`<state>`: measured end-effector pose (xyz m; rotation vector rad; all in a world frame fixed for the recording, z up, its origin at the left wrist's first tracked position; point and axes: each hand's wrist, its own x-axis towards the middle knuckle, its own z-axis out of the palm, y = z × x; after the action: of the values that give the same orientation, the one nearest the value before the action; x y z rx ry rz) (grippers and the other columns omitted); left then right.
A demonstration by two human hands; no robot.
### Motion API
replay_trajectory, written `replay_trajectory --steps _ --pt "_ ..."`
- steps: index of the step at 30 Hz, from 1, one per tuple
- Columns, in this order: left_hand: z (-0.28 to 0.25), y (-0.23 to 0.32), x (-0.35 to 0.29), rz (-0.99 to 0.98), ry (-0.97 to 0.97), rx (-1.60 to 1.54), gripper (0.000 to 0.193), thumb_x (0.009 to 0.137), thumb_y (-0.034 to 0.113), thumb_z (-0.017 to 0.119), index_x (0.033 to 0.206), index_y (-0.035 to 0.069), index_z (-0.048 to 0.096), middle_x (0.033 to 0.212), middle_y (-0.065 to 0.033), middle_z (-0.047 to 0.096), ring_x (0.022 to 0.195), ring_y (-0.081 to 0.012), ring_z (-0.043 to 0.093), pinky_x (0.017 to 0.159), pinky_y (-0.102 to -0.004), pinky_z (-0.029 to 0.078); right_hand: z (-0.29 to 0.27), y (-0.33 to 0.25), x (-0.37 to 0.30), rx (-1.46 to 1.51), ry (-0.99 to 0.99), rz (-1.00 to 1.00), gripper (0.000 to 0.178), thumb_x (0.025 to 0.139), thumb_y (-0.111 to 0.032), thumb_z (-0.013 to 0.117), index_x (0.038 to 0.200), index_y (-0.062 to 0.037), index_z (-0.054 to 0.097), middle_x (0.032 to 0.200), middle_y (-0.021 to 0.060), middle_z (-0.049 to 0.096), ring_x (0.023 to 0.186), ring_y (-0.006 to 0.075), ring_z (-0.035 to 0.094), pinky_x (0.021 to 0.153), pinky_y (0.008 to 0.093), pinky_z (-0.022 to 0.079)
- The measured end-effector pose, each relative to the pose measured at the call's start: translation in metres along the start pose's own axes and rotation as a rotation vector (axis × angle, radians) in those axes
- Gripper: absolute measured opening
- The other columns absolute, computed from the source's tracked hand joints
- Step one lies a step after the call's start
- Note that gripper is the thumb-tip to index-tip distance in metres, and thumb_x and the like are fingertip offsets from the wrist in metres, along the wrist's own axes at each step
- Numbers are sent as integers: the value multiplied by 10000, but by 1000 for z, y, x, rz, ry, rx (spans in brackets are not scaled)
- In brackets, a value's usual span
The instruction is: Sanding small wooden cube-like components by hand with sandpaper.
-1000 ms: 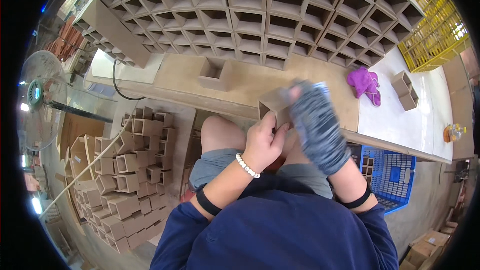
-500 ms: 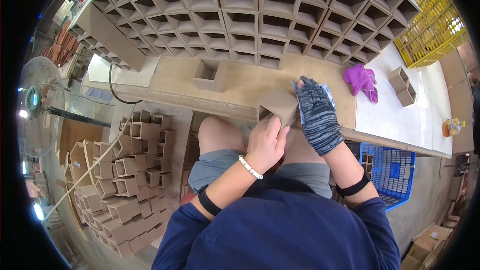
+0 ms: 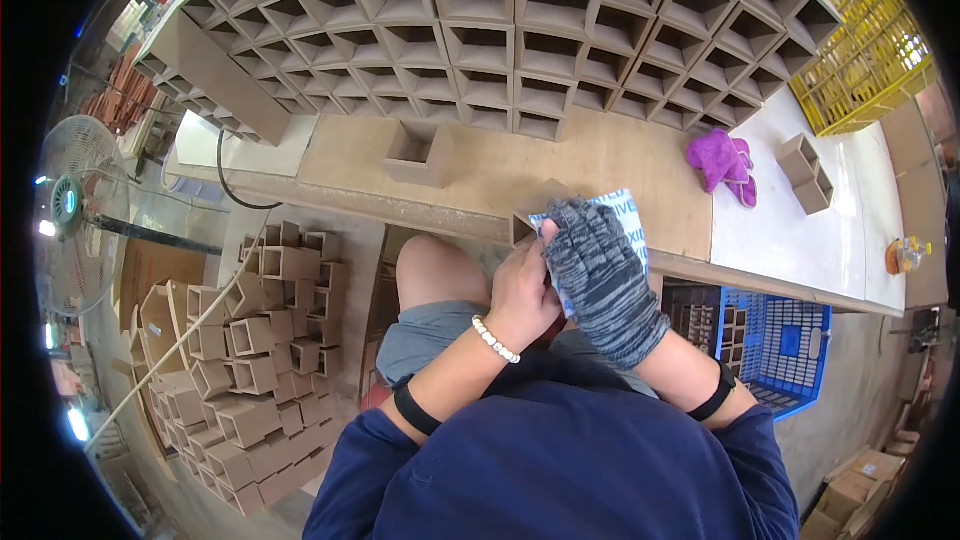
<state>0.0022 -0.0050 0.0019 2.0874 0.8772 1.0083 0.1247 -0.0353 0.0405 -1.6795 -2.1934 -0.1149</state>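
My bare left hand (image 3: 520, 295), with a white bead bracelet on its wrist, grips a small open wooden box (image 3: 538, 204) from below at the near edge of the workbench (image 3: 600, 165). My right hand (image 3: 600, 275) wears a grey knit glove and presses a white and blue sheet (image 3: 628, 218) against the side of the box. Only the far corner of the box shows past my fingers. Both hands are over my lap.
Another open wooden box (image 3: 415, 155) stands on the bench, with a wall of stacked boxes (image 3: 480, 40) behind. A purple cloth (image 3: 722, 162) and two boxes (image 3: 808, 172) lie right. A box pile (image 3: 250, 340) and fan (image 3: 75, 210) stand left, a blue crate (image 3: 780, 330) right.
My gloved right hand has slid down and left along the box, and the white and blue sheet now shows beyond its fingers. My left hand keeps its hold.
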Motion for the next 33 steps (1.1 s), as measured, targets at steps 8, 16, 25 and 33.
replay_trajectory --steps 8,16,25,33 --pt "-4 0 3 -167 -66 -172 136 790 99 560 784 14 454 714 -185 510 653 -365 501 564 -404 410 18 69 -8 -77 79 282 464 735 19 451 1196 -25 484 1210 161 492 1141 301 448 1011 406 295" --pt "-19 2 5 -428 -81 -983 196 855 57 509 1039 -11 498 1008 -94 594 905 -182 576 812 -293 427 2 52 8 -99 42 108 393 785 -82 471 1174 -34 499 1136 177 540 1102 292 489 979 396 341" --pt "-40 4 19 -836 32 -1448 234 909 190 469 1013 -1 554 968 -66 611 875 -141 578 798 -274 437 -39 4 -7 229 84 -238 380 769 -95 526 1146 -49 514 1102 128 546 1055 306 503 943 400 368" --pt "-34 5 9 -847 32 -1180 251 908 259 487 911 26 579 883 -32 612 808 -115 568 722 -265 446 -30 18 -5 95 -8 -226 400 796 -181 511 1185 -86 495 1158 126 528 1116 275 479 991 468 299"
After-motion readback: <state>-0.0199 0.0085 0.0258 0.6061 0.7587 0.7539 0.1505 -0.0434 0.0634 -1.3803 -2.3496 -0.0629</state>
